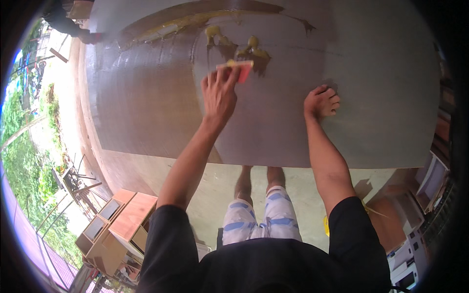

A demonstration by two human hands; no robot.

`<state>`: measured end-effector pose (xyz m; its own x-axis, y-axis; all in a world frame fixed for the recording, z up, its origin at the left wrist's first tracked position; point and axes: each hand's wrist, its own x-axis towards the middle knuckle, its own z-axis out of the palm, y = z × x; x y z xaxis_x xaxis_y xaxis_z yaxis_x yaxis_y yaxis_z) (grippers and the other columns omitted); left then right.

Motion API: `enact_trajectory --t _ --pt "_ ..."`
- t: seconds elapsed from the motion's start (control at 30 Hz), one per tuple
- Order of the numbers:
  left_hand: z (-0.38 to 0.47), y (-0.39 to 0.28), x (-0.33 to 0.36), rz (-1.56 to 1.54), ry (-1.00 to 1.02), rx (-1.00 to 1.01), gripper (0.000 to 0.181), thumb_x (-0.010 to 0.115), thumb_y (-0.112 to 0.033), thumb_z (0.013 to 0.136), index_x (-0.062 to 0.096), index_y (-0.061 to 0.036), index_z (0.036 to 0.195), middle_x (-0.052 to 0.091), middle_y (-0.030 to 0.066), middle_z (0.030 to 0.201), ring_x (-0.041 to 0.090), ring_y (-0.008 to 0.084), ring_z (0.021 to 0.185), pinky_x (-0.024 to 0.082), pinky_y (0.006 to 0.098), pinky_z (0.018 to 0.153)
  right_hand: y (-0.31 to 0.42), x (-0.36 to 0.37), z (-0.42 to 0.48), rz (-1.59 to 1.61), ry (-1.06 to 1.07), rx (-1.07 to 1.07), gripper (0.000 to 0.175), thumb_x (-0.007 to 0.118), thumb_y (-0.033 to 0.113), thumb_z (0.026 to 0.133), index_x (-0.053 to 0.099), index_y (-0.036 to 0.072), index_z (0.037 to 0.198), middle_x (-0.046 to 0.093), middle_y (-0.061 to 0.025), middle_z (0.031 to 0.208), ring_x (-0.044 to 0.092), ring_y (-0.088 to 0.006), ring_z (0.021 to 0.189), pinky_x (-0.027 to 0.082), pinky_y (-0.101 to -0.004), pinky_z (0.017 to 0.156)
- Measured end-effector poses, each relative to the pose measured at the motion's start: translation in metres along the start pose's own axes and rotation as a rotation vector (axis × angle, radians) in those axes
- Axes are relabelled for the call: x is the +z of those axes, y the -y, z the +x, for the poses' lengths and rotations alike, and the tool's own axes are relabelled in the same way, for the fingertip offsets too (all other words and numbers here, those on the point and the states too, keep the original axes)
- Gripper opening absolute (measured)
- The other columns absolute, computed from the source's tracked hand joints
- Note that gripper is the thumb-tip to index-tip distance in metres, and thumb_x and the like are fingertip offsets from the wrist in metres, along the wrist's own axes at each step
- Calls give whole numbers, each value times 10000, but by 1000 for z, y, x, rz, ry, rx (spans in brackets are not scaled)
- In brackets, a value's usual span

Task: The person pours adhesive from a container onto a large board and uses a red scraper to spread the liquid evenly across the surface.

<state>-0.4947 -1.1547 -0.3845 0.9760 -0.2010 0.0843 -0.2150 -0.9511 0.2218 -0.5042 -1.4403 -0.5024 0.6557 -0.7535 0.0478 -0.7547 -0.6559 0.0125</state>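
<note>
My left hand (220, 96) grips a flat red spreader (244, 74) over a large grey sheet (384, 110). Yellowish paste sits along the spreader's far edge. Just beyond it are thick blobs of yellow-brown glue-like liquid (253, 43), and a long curved band of the same liquid (157, 33) crosses the far part of the sheet. Left of my hand the surface looks wet, brownish and streaked. My right hand (322, 102) is curled into a loose fist, resting on or just above the drier right side of the sheet; I see nothing in it.
At the far left corner, another person's hand (87, 36) reaches to the sheet's edge. Wooden cabinets (133, 212) stand on the floor behind me to the left. Panels and a brown board (390, 223) are at the right. The sheet's near edge runs before my legs.
</note>
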Motion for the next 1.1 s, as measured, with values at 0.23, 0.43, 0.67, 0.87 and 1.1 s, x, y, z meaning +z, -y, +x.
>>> enact_trajectory --t 0.23,0.43,0.67,0.87,1.1 --pt "-79 -27 48 70 184 -48 687 579 30 818 532 -211 1459 526 69 1361 543 326 1151 394 480 1010 -4 13 0 41 17 -6 352 433 437 1039 551 106 1061 492 -134 1101 494 -328 1037 392 -492 837" --pt "-30 -7 -14 71 405 -51 522 595 14 811 639 -205 1282 633 50 1239 587 292 1122 425 478 975 -5 14 2 64 -20 34 314 438 422 1037 544 127 1048 472 -113 1086 477 -323 1027 372 -492 825" --pt "164 98 5 254 140 -88 440 527 -48 926 650 -246 1299 648 51 1302 592 293 1184 433 468 982 -1 19 1 40 21 2 357 402 435 1045 534 104 1058 461 -135 1099 458 -325 1042 362 -502 863" --pt "207 104 26 294 230 -162 449 517 -63 935 645 -246 1324 637 63 1337 577 304 1233 427 473 1016 -4 16 0 3 35 8 372 387 430 1050 534 88 1074 468 -146 1109 465 -333 1054 370 -509 862" --pt "180 125 28 254 154 -79 433 548 -75 931 654 -254 1310 640 55 1316 574 314 1233 450 484 993 -3 10 1 -51 41 -14 375 400 443 1050 528 91 1044 493 -145 1100 502 -332 1027 404 -501 850"
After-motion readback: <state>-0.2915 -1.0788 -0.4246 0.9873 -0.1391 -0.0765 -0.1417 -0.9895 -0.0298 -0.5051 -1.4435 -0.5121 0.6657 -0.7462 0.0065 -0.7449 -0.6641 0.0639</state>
